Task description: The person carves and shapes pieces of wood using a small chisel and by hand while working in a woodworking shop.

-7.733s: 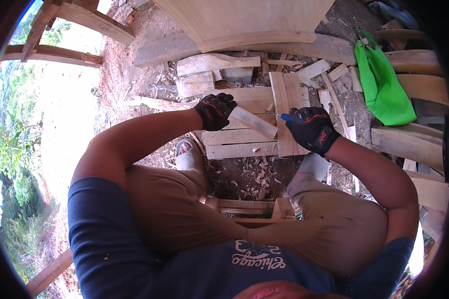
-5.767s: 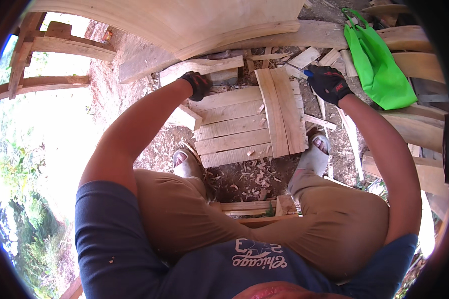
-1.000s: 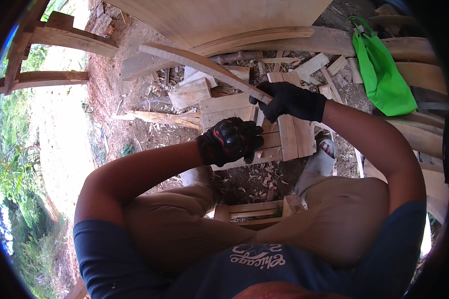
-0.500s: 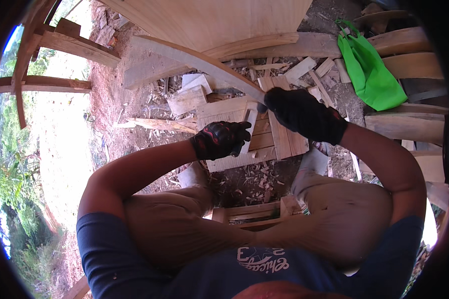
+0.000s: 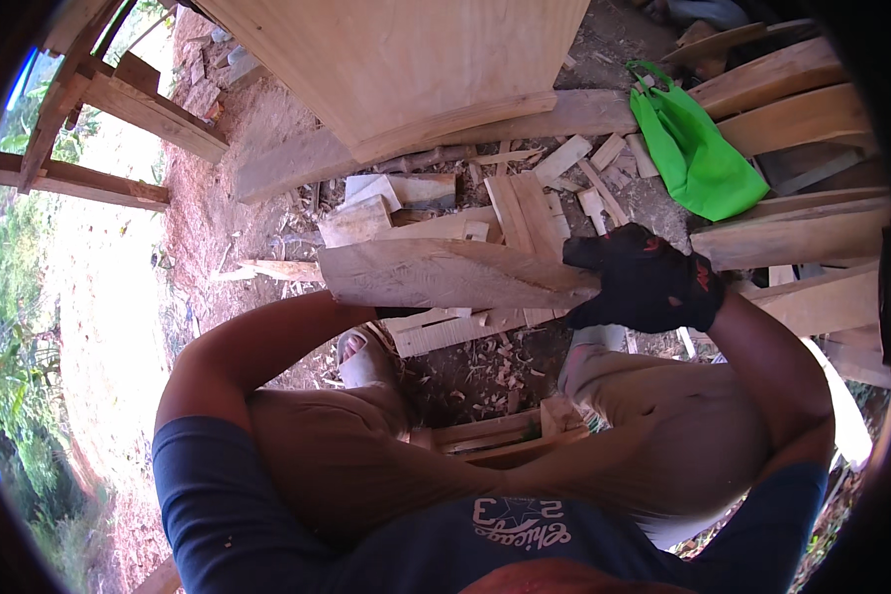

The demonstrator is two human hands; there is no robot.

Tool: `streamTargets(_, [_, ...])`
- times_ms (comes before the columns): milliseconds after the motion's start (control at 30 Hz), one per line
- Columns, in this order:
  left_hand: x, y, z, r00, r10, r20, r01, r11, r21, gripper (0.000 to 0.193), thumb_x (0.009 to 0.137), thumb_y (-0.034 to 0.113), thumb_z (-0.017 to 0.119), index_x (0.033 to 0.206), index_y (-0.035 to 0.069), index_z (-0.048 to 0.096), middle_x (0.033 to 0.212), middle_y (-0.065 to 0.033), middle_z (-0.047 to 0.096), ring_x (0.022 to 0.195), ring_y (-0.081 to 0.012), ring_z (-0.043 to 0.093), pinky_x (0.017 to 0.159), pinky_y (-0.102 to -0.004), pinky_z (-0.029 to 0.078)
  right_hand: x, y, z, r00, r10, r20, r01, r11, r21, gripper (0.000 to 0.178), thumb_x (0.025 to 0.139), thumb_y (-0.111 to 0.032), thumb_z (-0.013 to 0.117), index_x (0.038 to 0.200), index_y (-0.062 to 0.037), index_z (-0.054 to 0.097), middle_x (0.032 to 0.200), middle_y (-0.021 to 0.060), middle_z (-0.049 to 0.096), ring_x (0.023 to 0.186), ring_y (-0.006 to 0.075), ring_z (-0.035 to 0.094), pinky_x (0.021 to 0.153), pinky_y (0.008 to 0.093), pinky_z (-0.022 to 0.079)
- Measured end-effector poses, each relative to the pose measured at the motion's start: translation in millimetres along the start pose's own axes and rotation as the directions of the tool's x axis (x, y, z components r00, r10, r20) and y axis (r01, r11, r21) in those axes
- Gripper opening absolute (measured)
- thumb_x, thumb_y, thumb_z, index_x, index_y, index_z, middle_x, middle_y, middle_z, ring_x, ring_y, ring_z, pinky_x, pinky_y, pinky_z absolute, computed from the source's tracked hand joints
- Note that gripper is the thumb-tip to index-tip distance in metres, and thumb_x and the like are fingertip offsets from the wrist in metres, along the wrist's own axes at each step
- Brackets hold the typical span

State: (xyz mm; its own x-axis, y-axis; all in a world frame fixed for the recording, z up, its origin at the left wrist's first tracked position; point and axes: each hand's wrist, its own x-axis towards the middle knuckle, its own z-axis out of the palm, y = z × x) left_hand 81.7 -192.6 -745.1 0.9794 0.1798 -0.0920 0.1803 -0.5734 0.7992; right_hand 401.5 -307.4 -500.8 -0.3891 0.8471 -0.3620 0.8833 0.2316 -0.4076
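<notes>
A wooden board with a curved upper edge lies across in front of me, its broad face turned up toward me. My right hand, in a black glove, grips the board's right end, fingers and thumb on either side of it. My left hand is mostly hidden beneath the board's left part; only a bit of dark glove shows, and its fingers cannot be seen. Below the board is a low wooden work surface of pale planks, with a light plank lying over it.
A large pale wood panel stands ahead, by a long beam. A green bag lies at the right beside stacked boards. Offcuts and shavings cover the ground. A timber frame stands at far left.
My right hand has brought the board down and nearer, turning it from slanting edge-up to lying across. My left hand has gone from plain view to behind the board. The view has shifted slightly.
</notes>
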Motion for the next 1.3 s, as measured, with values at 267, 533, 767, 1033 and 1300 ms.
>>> streamTargets(267, [-3, -9, -8, 0.994, -0.105, -0.038, 0.108, 0.989, 0.103, 0.040, 0.100, 0.021, 0.063, 0.139, 0.012, 0.065, 0.150, -0.0127, 0.062, 0.126, -0.0324, 0.067, 0.102, -0.0420, 0.056, -5, 55, 6, 0.931, -0.303, -0.204, 0.151, 0.827, -0.541, 0.050, 0.085, -0.011, 0.069, 0.135, -0.0114, 0.067, 0.100, 0.0087, 0.069, 0.090, 0.0302, 0.068, 0.079, 0.0449, 0.056])
streamTargets(533, [6, -32, 12, 0.987, -0.145, 0.064, 0.158, 0.940, -0.301, 0.073, 0.088, 0.018, 0.077, 0.154, 0.003, 0.051, 0.155, -0.0135, 0.057, 0.136, -0.0253, 0.059, 0.116, -0.0361, 0.044, 5, 92, 36, 0.898, -0.348, -0.268, 0.220, 0.884, -0.412, 0.049, 0.079, -0.013, 0.077, 0.128, -0.0154, 0.070, 0.117, 0.0109, 0.071, 0.107, 0.0314, 0.071, 0.088, 0.0445, 0.058])
streamTargets(767, [19, -32, 20, 0.913, -0.307, 0.269, 0.405, 0.604, -0.686, 0.074, 0.083, 0.013, 0.082, 0.149, -0.001, 0.053, 0.141, -0.0129, 0.065, 0.126, -0.0233, 0.064, 0.108, -0.0377, 0.051, 14, 72, 38, 0.941, -0.291, -0.175, 0.254, 0.945, -0.204, 0.040, 0.081, -0.026, 0.082, 0.118, -0.0130, 0.072, 0.099, 0.0093, 0.074, 0.090, 0.0313, 0.075, 0.079, 0.0451, 0.060])
streamTargets(1033, [25, 17, -5, 0.918, -0.351, 0.183, 0.396, 0.832, -0.389, 0.042, 0.100, 0.018, 0.070, 0.139, 0.006, 0.059, 0.132, -0.0150, 0.068, 0.111, -0.0304, 0.073, 0.093, -0.0393, 0.061, 9, 59, 27, 0.907, -0.405, -0.117, 0.341, 0.868, -0.361, 0.031, 0.079, -0.031, 0.081, 0.102, -0.0116, 0.073, 0.085, 0.0077, 0.071, 0.076, 0.0302, 0.070, 0.069, 0.0442, 0.057])
streamTargets(1300, [13, -15, 17, 0.998, 0.054, 0.033, -0.059, 0.985, 0.161, 0.033, 0.100, 0.027, 0.071, 0.128, 0.010, 0.066, 0.146, -0.0173, 0.060, 0.118, -0.0349, 0.069, 0.101, -0.0439, 0.058, 9, 62, 31, 0.861, -0.487, -0.147, 0.372, 0.800, -0.471, 0.024, 0.083, -0.030, 0.077, 0.093, -0.0100, 0.069, 0.078, 0.0065, 0.064, 0.073, 0.0270, 0.066, 0.067, 0.0426, 0.053])
